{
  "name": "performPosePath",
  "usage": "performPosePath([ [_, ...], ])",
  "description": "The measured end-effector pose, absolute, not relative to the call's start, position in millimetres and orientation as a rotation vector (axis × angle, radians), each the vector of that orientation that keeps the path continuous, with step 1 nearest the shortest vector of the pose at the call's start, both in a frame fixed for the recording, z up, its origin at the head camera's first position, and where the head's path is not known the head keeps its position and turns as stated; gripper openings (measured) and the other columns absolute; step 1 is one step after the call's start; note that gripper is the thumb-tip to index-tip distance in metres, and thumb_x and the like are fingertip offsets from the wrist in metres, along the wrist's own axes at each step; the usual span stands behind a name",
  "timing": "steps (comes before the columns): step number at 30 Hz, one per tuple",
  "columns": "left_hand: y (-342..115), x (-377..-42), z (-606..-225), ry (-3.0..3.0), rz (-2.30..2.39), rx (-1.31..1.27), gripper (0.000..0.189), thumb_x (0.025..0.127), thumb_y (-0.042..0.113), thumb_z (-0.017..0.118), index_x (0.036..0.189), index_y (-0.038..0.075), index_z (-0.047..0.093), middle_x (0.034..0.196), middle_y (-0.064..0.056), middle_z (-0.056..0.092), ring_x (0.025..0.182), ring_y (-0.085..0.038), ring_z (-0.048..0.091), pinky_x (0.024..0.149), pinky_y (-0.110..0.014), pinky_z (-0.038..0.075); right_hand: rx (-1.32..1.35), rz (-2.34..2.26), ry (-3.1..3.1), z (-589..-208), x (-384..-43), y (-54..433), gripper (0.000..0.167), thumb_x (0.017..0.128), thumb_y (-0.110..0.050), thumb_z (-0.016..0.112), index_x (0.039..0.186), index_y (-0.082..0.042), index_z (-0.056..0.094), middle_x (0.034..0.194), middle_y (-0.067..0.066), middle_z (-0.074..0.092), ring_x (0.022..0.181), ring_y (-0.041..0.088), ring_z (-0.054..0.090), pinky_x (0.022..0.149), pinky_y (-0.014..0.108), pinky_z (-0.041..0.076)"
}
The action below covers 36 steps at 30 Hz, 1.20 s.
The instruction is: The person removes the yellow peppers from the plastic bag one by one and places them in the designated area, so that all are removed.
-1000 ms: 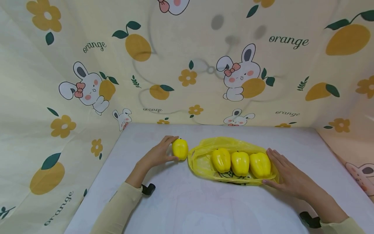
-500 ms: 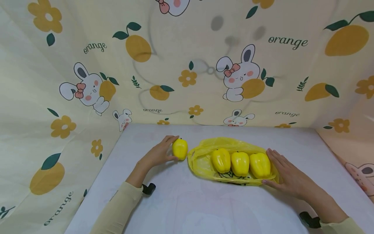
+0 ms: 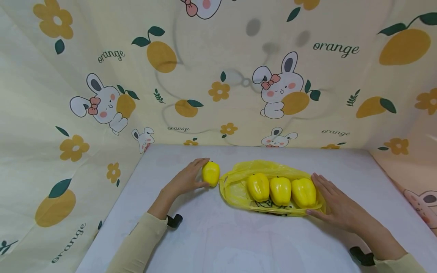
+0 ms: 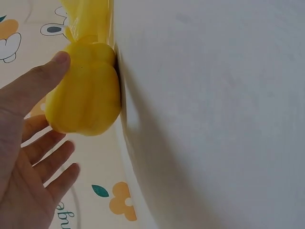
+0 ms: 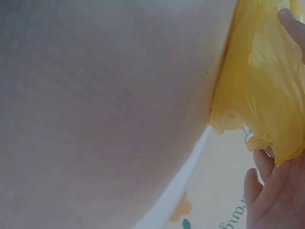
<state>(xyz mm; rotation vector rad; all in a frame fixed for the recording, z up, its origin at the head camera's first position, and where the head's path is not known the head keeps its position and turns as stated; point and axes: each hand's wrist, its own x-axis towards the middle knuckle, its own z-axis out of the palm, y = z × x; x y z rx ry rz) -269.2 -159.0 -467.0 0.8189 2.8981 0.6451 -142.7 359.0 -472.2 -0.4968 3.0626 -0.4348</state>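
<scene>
In the head view my left hand holds a yellow bell pepper between thumb and fingers. The pepper stands upright on the white table, just left of a yellow plastic bag. In the left wrist view the thumb presses one side of this pepper, and the index finger reaches behind it; the other fingers are spread. Three yellow bell peppers sit in a row in the bag's open mouth. My right hand rests against the bag's right end, its fingers nearly straight. The right wrist view shows the crumpled bag between thumb and fingers.
The white table meets a cream cloth backdrop printed with rabbits, oranges and flowers at the back and both sides. Dark wrist-worn devices show by the sleeves.
</scene>
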Motion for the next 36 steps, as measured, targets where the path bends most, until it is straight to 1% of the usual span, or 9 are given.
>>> performPosePath([
  [5,-153.7,-266.7,-465.3,2.944,0.643,0.927,0.095,0.093,0.041,0.087,0.167,0.010,0.037,0.173,-0.009,0.034,0.158,-0.032,0.034,0.130,-0.049,0.030,-0.502,-0.438,3.062,-472.1,-142.4,359.4,0.121,0.091,-0.070,0.073,0.174,-0.012,0.006,0.177,0.023,0.015,0.159,0.051,0.022,0.115,0.080,0.032],
  [10,-145.6,-262.5,-461.7,2.968,0.663,0.968,0.092,0.093,0.042,0.086,0.165,0.010,0.040,0.171,-0.009,0.038,0.156,-0.033,0.037,0.129,-0.050,0.033,-0.502,-0.440,3.066,-472.0,-142.3,358.8,0.122,0.090,-0.071,0.073,0.174,-0.012,0.006,0.177,0.024,0.016,0.158,0.051,0.023,0.115,0.080,0.032],
  [16,-136.1,-256.9,-457.4,2.979,0.684,0.949,0.089,0.092,0.040,0.087,0.164,0.009,0.043,0.168,-0.009,0.042,0.153,-0.033,0.042,0.127,-0.050,0.036,-0.490,-0.436,3.059,-472.4,-142.9,357.9,0.124,0.089,-0.074,0.072,0.174,-0.012,0.005,0.177,0.024,0.016,0.158,0.052,0.023,0.115,0.079,0.031],
  [22,-126.7,-252.2,-453.5,2.983,0.667,1.010,0.089,0.094,0.047,0.084,0.164,0.009,0.043,0.168,-0.008,0.043,0.153,-0.031,0.042,0.127,-0.049,0.036,-0.490,-0.423,3.061,-472.6,-143.4,358.2,0.125,0.089,-0.075,0.072,0.174,-0.012,0.005,0.177,0.024,0.015,0.158,0.051,0.021,0.115,0.080,0.031],
  [26,-119.4,-249.2,-451.1,2.950,0.704,1.036,0.089,0.094,0.047,0.083,0.164,0.009,0.043,0.167,-0.009,0.043,0.153,-0.032,0.042,0.127,-0.051,0.036,-0.495,-0.434,3.059,-473.2,-143.3,358.5,0.124,0.089,-0.073,0.072,0.174,-0.012,0.005,0.177,0.023,0.014,0.159,0.051,0.021,0.115,0.080,0.031],
  [30,-112.0,-247.3,-452.0,2.929,0.691,1.025,0.089,0.094,0.046,0.083,0.165,0.010,0.042,0.168,-0.009,0.043,0.154,-0.031,0.042,0.127,-0.050,0.036,-0.499,-0.454,3.058,-473.4,-142.7,358.8,0.123,0.090,-0.071,0.073,0.174,-0.012,0.005,0.178,0.023,0.013,0.159,0.051,0.020,0.115,0.080,0.030],
  [36,-101.8,-244.2,-454.7,2.903,0.661,1.063,0.091,0.094,0.050,0.082,0.165,0.011,0.042,0.168,-0.008,0.042,0.153,-0.031,0.042,0.127,-0.050,0.036,-0.491,-0.446,3.058,-473.5,-142.7,358.8,0.123,0.090,-0.072,0.073,0.174,-0.013,0.005,0.178,0.022,0.013,0.159,0.051,0.019,0.116,0.080,0.029],
])
